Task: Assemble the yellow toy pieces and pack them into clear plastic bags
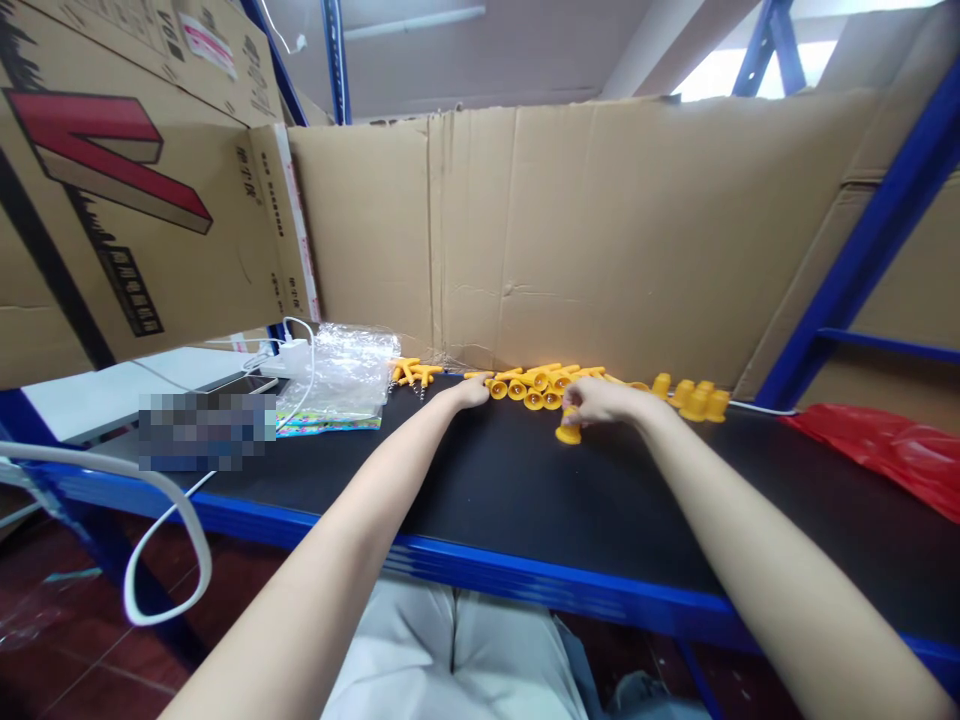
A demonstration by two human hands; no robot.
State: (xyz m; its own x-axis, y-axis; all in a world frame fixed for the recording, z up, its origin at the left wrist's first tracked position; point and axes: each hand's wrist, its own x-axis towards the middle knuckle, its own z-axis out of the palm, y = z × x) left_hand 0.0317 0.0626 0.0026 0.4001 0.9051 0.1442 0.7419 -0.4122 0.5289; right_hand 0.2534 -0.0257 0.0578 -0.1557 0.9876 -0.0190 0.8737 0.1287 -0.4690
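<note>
My right hand [594, 400] is closed on a yellow bell-shaped plastic piece [568, 434], its flared rim facing down just over or on the black tabletop. My left hand [472, 391] reaches to the left end of a row of yellow bell-shaped pieces [534, 399] lying on their sides, open rims toward me. Its fingers look curled beside a yellow bar [480, 375]; what they hold is hidden. Farther left lies a small heap of yellow corkscrew handles [411, 372] with metal spirals. Several yellow bell-shaped pieces [696, 400] stand upright at right.
A cardboard wall [585, 240] closes off the back. Clear plastic bags [349, 365], a phone [247, 386] and white cables lie at left. A red plastic bag [877, 445] lies at right. The blue frame edge [525, 575] runs along the front.
</note>
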